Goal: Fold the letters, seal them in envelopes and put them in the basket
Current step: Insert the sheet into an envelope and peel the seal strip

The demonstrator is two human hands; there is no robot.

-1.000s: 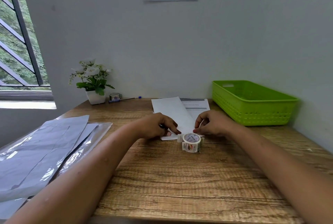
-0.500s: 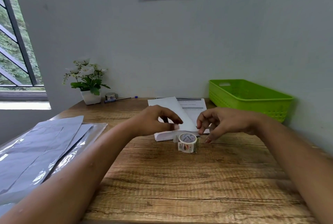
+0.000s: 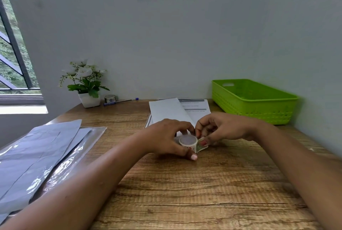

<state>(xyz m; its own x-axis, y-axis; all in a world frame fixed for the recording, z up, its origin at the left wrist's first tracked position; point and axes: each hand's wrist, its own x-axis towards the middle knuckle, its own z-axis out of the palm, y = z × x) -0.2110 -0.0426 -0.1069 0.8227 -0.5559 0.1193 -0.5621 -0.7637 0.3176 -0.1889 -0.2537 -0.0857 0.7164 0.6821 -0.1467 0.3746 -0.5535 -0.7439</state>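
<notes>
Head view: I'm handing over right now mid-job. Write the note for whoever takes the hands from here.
Left hand grips the tape roll; right hand pinches its loose tape end.
White envelope lies just behind the hands, over a printed sheet. Green basket stands far right, nothing visible in it.
Done: apparently one letter enveloped; no tape on it that I can see.
Left: pull tape, seal the envelope, basket it, then likely the printed sheet.
</notes>
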